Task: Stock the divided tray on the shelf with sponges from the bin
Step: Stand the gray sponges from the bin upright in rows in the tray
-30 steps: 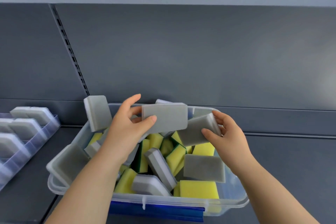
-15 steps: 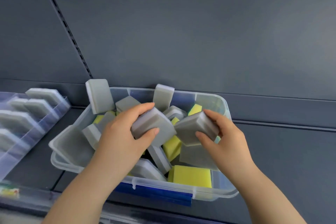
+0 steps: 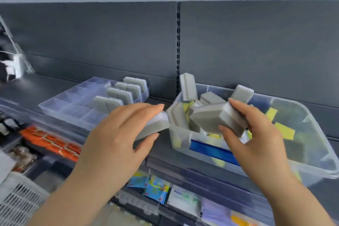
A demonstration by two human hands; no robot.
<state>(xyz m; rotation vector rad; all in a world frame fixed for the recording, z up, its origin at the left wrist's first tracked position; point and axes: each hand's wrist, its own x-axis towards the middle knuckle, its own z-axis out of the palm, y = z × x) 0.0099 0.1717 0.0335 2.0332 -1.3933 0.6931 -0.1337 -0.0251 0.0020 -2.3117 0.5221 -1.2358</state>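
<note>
The left hand (image 3: 117, 139) holds one grey and white sponge (image 3: 156, 124), with the fingers over its top and the thumb under it. This sponge is above the dark shelf (image 3: 55, 82), in the gap between the divided tray (image 3: 73, 108) and the bin (image 3: 311, 115), just beside the left wall of the bin. The right hand (image 3: 253, 134) grips a second grey sponge (image 3: 211, 115) at its end, with the fingers on top and the thumb below, and holds it tilted above the left part of the bin.

The bin is of clear plastic and stands on the shelf at the right. It contains more grey sponges and some yellow sponges (image 3: 284, 130), lying in disorder. One grey sponge (image 3: 188, 86) stands upright at its back left corner. A blue label (image 3: 211, 150) is on its front wall.

The divided tray, also clear, stands on the same shelf at the left of the bin. Several tray sponges (image 3: 119, 95) stand on edge in the compartments at the end nearest the bin.

Below the shelf are orange packets (image 3: 51, 141), coloured packets (image 3: 154, 189) and a white basket (image 3: 16, 202). These are blurred.
</note>
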